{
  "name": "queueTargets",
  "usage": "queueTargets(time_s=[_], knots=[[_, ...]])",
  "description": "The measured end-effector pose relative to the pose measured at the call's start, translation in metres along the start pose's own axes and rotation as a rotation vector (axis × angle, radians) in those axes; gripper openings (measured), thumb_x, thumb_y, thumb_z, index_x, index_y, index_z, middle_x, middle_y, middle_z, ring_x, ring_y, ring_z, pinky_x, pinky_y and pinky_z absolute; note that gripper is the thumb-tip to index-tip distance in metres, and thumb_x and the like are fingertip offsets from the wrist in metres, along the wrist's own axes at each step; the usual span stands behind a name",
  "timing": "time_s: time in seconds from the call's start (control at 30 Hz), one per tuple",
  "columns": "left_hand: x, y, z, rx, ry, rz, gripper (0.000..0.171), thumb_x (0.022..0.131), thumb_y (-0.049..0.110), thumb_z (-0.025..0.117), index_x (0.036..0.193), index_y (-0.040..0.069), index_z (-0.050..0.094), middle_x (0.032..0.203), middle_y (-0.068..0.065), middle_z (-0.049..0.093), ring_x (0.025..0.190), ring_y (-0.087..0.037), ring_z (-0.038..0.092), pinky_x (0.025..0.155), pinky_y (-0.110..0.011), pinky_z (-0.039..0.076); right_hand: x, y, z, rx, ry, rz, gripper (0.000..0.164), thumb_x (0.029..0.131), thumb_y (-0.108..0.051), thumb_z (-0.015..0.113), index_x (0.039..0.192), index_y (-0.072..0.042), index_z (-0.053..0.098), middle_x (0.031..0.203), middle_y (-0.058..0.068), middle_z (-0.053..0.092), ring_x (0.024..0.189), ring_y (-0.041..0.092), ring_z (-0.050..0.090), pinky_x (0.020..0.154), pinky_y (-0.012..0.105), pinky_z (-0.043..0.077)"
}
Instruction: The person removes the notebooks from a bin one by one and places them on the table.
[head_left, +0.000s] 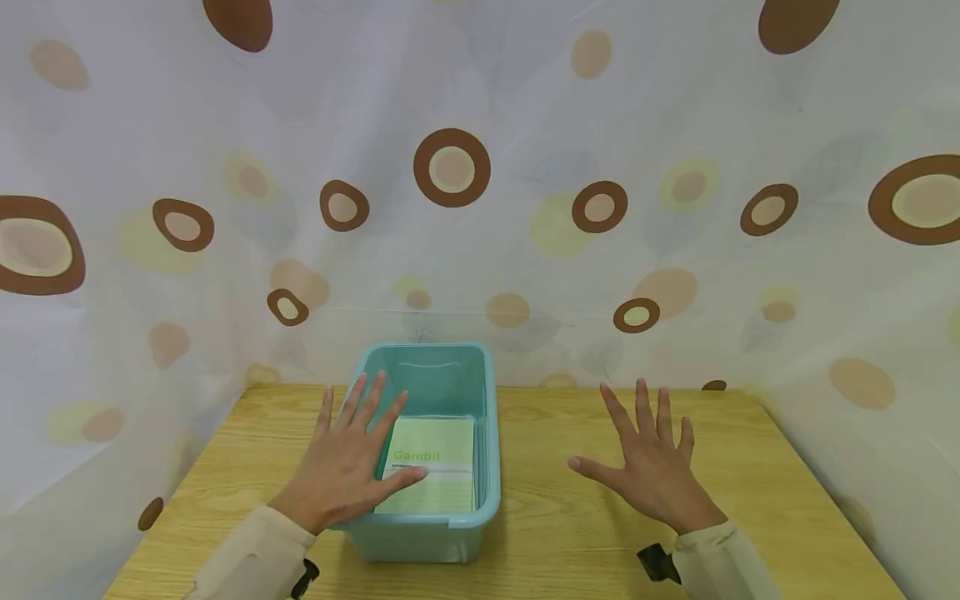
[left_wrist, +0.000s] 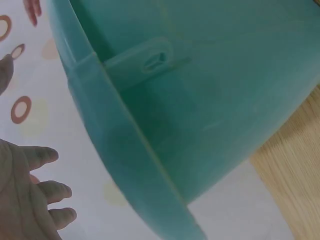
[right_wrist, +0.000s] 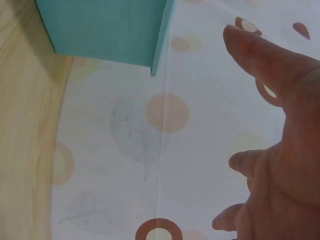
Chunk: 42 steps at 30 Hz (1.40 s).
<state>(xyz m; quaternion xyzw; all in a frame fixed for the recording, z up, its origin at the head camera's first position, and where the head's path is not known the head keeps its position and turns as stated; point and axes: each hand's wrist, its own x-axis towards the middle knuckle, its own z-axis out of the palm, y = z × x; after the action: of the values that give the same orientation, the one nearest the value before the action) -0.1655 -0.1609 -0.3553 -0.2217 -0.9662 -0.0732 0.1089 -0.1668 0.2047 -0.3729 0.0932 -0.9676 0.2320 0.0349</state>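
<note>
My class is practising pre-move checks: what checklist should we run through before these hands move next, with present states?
1. Left hand free: ok, fingers spread, holding nothing.
2. Right hand free: ok, fingers spread, holding nothing.
3. Bin upright on the table: ok.
4. Notebook inside the bin: ok, "Gambit" readable from above.
5. Right hand at the bin: not ok, apart, to its right.
6. Anything beneath the notebook: cannot tell, hidden.

Light's soft, even and kinda dim on the sheet; I can't pin down the source. Faint shadow on the table just beside the bin. Prints at the side edges look stretched. Wrist cams are fuzzier: my right hand goes dark against pale cloth, my left hand greyish.
</note>
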Motion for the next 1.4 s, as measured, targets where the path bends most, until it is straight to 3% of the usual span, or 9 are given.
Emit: queueTargets(time_s=[0.37,0.6,0.77,1.1,1.4], knots=[[-0.001,-0.016,-0.001,-0.032,-0.041,-0.003,0.09,0.087,0.067,0.048,0.151,0.007,0.03,0.159,-0.019,0.011,0.146,-0.039,0.007,0.114,-0.06,0.006,0.004,-0.005,-0.002,-0.029,0.012,-0.009,0.102,0.081,-0.066,0.058,0.157,-0.019,0.008,0.155,0.029,-0.014,0.138,0.05,-0.023,0.098,0.077,-0.01],[0.002,-0.03,-0.007,-0.014,-0.044,0.035,0.09,0.087,0.064,0.051,0.15,0.004,0.031,0.158,-0.019,0.018,0.145,-0.039,0.015,0.113,-0.061,0.014,0.01,-0.012,-0.002,-0.027,0.012,-0.025,0.103,0.081,-0.068,0.058,0.157,-0.018,0.009,0.156,0.028,-0.014,0.139,0.047,-0.023,0.099,0.076,-0.011],[0.003,-0.04,-0.008,-0.019,-0.063,0.02,0.09,0.087,0.063,0.052,0.15,0.002,0.03,0.157,-0.022,0.019,0.144,-0.041,0.017,0.112,-0.061,0.016,0.016,-0.019,-0.003,-0.027,0.014,-0.043,0.104,0.08,-0.069,0.058,0.157,-0.017,0.01,0.156,0.028,-0.013,0.139,0.047,-0.023,0.099,0.076,-0.01],[0.005,-0.062,0.005,-0.076,-0.117,-0.039,0.094,0.085,0.062,0.055,0.149,-0.003,0.029,0.157,-0.025,0.016,0.143,-0.043,0.015,0.113,-0.061,0.012,0.034,-0.036,-0.004,-0.034,0.016,-0.078,0.104,0.079,-0.07,0.058,0.157,-0.02,0.01,0.157,0.025,-0.012,0.141,0.045,-0.021,0.102,0.073,-0.011],[0.006,-0.071,0.016,-0.09,-0.15,-0.069,0.096,0.085,0.064,0.053,0.149,-0.003,0.028,0.156,-0.026,0.016,0.143,-0.044,0.016,0.112,-0.062,0.013,0.053,-0.051,0.002,-0.045,0.009,-0.116,0.105,0.078,-0.07,0.059,0.157,-0.02,0.012,0.158,0.023,-0.011,0.142,0.044,-0.019,0.105,0.071,-0.009]])
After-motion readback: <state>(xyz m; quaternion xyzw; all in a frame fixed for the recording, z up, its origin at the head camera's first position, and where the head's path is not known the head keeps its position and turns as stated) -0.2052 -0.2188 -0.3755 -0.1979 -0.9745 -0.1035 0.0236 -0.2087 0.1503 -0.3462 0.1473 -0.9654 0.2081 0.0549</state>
